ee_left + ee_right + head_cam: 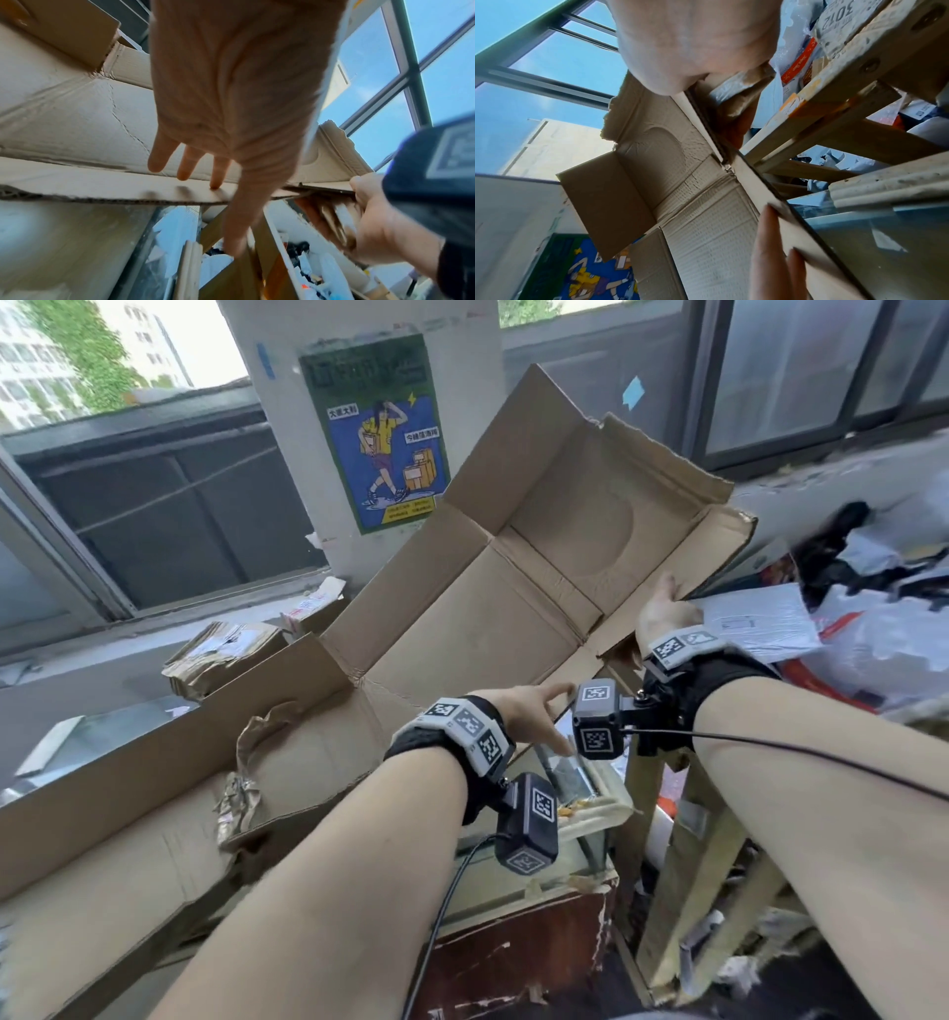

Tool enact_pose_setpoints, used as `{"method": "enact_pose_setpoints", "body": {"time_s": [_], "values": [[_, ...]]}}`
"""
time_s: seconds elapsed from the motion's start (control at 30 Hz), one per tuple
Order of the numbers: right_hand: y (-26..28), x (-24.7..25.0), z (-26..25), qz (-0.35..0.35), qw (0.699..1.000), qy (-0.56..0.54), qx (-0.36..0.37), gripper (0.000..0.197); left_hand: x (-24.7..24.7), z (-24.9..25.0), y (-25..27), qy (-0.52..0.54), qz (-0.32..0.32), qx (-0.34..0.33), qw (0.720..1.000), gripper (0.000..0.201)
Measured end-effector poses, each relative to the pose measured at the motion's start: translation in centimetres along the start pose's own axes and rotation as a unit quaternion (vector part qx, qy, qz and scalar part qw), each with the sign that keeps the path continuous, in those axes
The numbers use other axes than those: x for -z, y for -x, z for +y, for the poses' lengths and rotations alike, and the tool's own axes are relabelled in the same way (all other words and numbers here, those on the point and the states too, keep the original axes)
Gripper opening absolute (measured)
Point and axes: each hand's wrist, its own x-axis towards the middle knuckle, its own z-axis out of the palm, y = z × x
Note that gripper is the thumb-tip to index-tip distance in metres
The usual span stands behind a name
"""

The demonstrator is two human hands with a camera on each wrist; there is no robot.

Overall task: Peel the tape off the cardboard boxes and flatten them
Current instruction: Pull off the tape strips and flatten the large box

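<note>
A big brown cardboard box point(462, 618), opened out with its flaps spread, tilts up toward the window. My right hand point(662, 613) grips its right edge, thumb on the inner face and fingers underneath. In the left wrist view the right hand point(372, 213) pinches that edge. My left hand point(529, 706) reaches to the near edge with straight fingers, and a fingertip point(216, 184) touches the cardboard point(64, 121). The right wrist view shows the right hand point(693, 40) above the box point(693, 203) and the left fingers point(767, 253) on its edge. Crumpled brown tape point(246, 773) lies on the left panel.
A stack of flattened cardboard point(226, 649) sits on the sill at left. A wooden frame point(693, 865) and a glass-topped cabinet point(513, 942) stand below my hands. Plastic bags and parcels point(847, 618) pile up at right. A poster point(380, 433) hangs on the pillar.
</note>
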Motion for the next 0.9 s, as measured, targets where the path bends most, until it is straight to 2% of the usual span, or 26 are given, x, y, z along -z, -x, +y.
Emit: {"method": "enact_pose_setpoints", "body": {"time_s": [0.07,0.13,0.17,0.23,0.27,0.3,0.37,0.4,0.47,0.53,0.6,0.73,0.8,0.87,0.9], "values": [[-0.7,0.2,0.4,0.004,1.0,0.006,-0.013,0.072,-0.7,0.7,-0.4,-0.058,0.023,-0.001,0.998,0.084],[-1.5,1.0,1.1,-0.017,1.0,0.021,-0.015,0.065,-1.2,1.0,-0.6,-0.073,0.062,-0.004,0.995,0.062],[-2.0,1.3,1.6,-0.059,0.998,0.031,-0.013,0.059,-1.4,1.0,-0.6,-0.07,0.074,-0.004,0.995,0.052],[-2.8,1.6,2.8,-0.149,0.988,0.042,-0.01,0.051,-1.8,0.9,-1.0,-0.071,0.073,0.006,0.995,0.046],[-2.8,1.6,3.2,-0.144,0.988,0.049,-0.006,0.05,-2.0,0.8,-1.3,-0.07,0.068,0.012,0.995,0.046],[-2.6,1.5,3.4,-0.092,0.993,0.078,0.003,0.052,-2.1,0.8,-1.7,-0.069,0.063,0.018,0.996,0.046],[-1.8,1.5,2.9,0.069,0.984,0.161,0.033,0.064,-2.2,0.9,-2.0,-0.055,0.059,0.028,0.996,0.05],[-1.4,1.6,2.4,0.105,0.979,0.166,0.059,0.072,-2.1,1.0,-2.1,-0.05,0.061,0.032,0.996,0.051],[-1.8,1.6,1.6,0.122,0.97,0.157,0.142,0.09,-1.9,1.1,-2.3,-0.043,0.069,0.038,0.996,0.051],[-2.6,1.6,1.3,0.13,0.945,0.191,0.233,0.103,-1.6,1.2,-2.2,-0.033,0.072,0.041,0.996,0.054],[-3.0,1.3,1.1,0.133,0.901,0.26,0.321,0.105,-1.5,1.4,-1.9,-0.021,0.071,0.04,0.996,0.053],[-2.2,0.6,1.0,0.135,0.77,0.403,0.476,0.097,-1.2,0.8,-1.0,-0.001,0.107,0.045,0.993,0.05],[-0.9,0.3,0.8,0.117,0.684,0.487,0.53,0.076,-1.0,-0.1,-0.4,0.005,0.145,0.064,0.987,0.052],[1.2,-0.2,0.7,0.059,0.584,0.606,0.536,0.045,-0.7,-1.6,0.3,0.026,0.188,0.101,0.976,0.051],[2.3,-0.6,0.6,0.038,0.537,0.662,0.521,0.036,-0.5,-2.4,0.7,0.042,0.209,0.129,0.968,0.049]]}}
